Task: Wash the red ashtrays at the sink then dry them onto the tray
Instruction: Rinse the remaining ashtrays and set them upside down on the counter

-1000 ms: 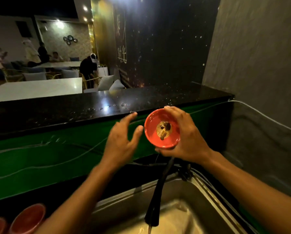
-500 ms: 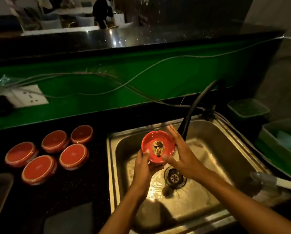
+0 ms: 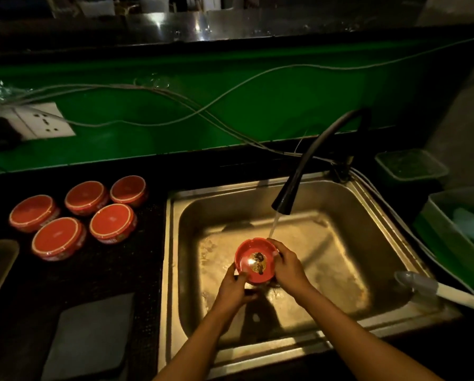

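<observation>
Red ashtray (image 3: pixel 255 262) held under the running tap (image 3: pixel 282 203), over the steel sink (image 3: pixel 340 329).

The left hand (image 3: pixel 234 290) and right hand (image 3: pixel 288 266) grip opposite edges, fingers curled round the rim. It looks rigid, glossy and light, probably breakable; wet, it is likely slippery, so the notched rim seems the safest hold. Five other ashtrays (image 3: pixel 112 222) sit upside down on the counter.

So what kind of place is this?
Probably the washing-up corner behind a bar or café counter: a metal sink with a running tap, and five red ashtrays on the dark worktop.
</observation>
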